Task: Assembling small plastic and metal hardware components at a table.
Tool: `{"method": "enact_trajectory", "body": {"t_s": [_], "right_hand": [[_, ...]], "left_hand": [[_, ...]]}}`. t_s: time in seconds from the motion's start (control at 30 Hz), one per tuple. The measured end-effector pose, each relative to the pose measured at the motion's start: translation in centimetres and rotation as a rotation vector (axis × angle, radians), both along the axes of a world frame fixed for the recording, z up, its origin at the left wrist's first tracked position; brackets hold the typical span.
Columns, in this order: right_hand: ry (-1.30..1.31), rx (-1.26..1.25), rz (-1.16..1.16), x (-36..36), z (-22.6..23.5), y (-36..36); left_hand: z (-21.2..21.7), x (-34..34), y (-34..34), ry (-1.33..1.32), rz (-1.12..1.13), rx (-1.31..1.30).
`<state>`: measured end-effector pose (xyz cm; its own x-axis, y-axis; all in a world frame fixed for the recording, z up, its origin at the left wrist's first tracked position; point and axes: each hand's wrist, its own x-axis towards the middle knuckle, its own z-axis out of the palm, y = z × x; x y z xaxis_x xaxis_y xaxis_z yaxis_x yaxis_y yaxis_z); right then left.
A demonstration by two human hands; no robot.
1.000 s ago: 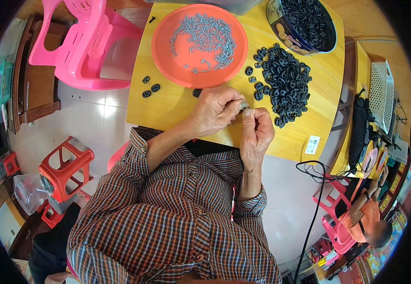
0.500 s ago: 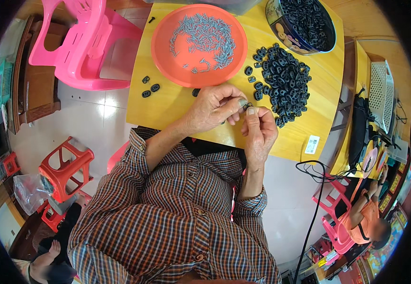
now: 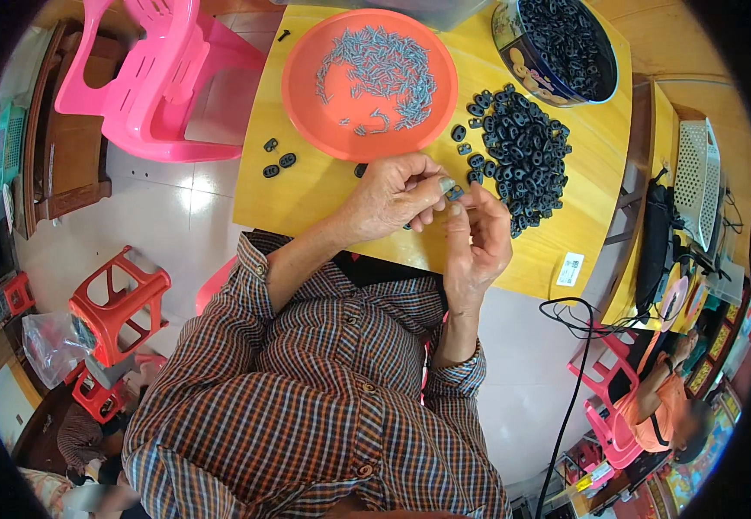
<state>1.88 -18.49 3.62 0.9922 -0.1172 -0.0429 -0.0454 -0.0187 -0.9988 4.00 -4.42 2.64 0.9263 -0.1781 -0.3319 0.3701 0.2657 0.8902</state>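
Note:
My left hand (image 3: 400,197) pinches a small black two-hole cord lock (image 3: 454,193) between thumb and fingertips, above the table's near edge. Close beside it is my right hand (image 3: 479,233), thumb and forefinger apart, with the thumb tip just below the cord lock. Beyond the hands sits a round orange-red plate (image 3: 306,117) of small thin silvery metal pieces (image 3: 384,65), too small to name surely. A heap of black two-hole pieces (image 3: 527,156) lies right of the plate. Several loose ones (image 3: 287,160) are at the left, and another is partly hidden behind my left hand.
A round tin (image 3: 523,73) full of black parts stands at the far right of the yellow table (image 3: 259,195). A white label (image 3: 569,269) lies near the right edge. Pink chair (image 3: 150,95) and red stool (image 3: 118,303) stand left. Other people sit at the lower corners.
My right thumb and forefinger have parted from their pinch at the cord lock, and the hand has shifted slightly right. More of the cord lock shows in my left fingertips.

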Motion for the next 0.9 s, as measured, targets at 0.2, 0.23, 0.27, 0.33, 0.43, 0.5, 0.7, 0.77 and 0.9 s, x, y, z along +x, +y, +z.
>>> {"method": "enact_trajectory", "body": {"t_s": [0.2, 0.23, 0.27, 0.33, 0.43, 0.5, 0.7, 0.77, 0.9], "right_hand": [[-0.384, -0.595, 0.012, 0.6, -0.3, -0.2], [-0.464, -0.659, 0.017, 0.7, -0.4, -0.3], [-0.544, -0.723, 0.022, 0.7, -0.5, -0.4], [-0.551, -0.738, 0.014, 0.8, -0.7, -0.5], [-0.424, -0.651, 0.008, 0.5, -0.1, -0.2], [-0.148, -0.397, 0.004, 0.4, -0.2, -0.1], [0.178, 0.040, 0.026, 0.2, -0.2, -0.6], [0.178, 0.037, 0.034, 0.2, -0.2, -0.6], [0.193, 0.023, 0.052, 0.3, 0.0, -0.6]], "left_hand": [[0.3, 0.1, 0.2, 0.001, -0.020, -0.013], [0.4, 0.1, 0.2, 0.001, -0.020, -0.013], [0.4, 0.1, 0.2, -0.008, -0.033, 0.005], [0.4, 0.1, 0.2, -0.018, -0.045, 0.022], [0.2, 0.1, 0.2, -0.047, -0.061, 0.038], [0.3, 0.1, 0.2, -0.047, -0.037, 0.060], [-0.1, -0.1, 0.1, -0.104, -0.028, 0.078], [-0.2, -0.1, 0.1, -0.105, -0.037, 0.074], [-0.1, 0.0, 0.1, -0.076, -0.047, 0.102]]}}
